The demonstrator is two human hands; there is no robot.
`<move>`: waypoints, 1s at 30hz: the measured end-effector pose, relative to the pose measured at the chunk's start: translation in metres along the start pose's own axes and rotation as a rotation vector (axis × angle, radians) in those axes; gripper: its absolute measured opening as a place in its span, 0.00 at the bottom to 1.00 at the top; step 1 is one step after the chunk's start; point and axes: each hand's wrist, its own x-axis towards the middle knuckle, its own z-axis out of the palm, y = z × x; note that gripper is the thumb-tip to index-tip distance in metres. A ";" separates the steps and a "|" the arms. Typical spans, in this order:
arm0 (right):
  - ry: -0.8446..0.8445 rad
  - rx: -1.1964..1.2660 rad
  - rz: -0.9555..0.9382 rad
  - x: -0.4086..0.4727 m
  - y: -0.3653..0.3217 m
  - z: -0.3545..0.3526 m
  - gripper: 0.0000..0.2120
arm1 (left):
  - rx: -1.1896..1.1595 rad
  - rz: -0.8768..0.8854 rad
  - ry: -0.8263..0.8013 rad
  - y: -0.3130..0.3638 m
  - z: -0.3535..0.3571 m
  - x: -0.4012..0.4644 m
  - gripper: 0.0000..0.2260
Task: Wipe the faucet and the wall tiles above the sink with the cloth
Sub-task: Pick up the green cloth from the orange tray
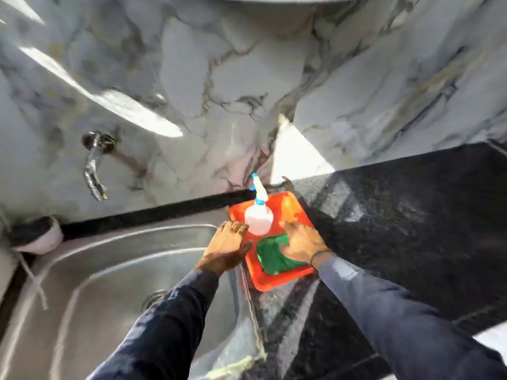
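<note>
A green cloth (270, 256) lies folded in a red tray (277, 281) on the black counter, right of the sink. My right hand (301, 241) rests flat on the cloth's upper right part, fingers spread. My left hand (227, 246) hovers at the tray's left edge, fingers apart, beside a white spray bottle (259, 219) with a blue nozzle that stands in the tray. The chrome faucet (94, 165) sticks out of the marble wall tiles (219, 86) at the left, above the steel sink (115, 270).
The black granite counter (411, 229) stretches to the right. A small pale dish (38, 238) with something dark in it sits at the sink's back left corner. A string hangs down at the far left. The sink drain (153, 297) shows beside my left sleeve.
</note>
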 end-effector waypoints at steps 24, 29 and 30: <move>-0.305 0.731 0.212 0.020 0.028 -0.011 0.20 | -0.684 -0.246 -0.205 0.036 0.002 0.026 0.21; -0.360 1.197 -0.014 0.012 -0.045 -0.078 0.34 | -0.737 -0.210 -0.064 -0.019 -0.083 -0.009 0.19; -0.350 1.213 -0.027 0.015 -0.061 -0.089 0.39 | -0.730 -0.191 -0.032 -0.032 -0.099 -0.016 0.21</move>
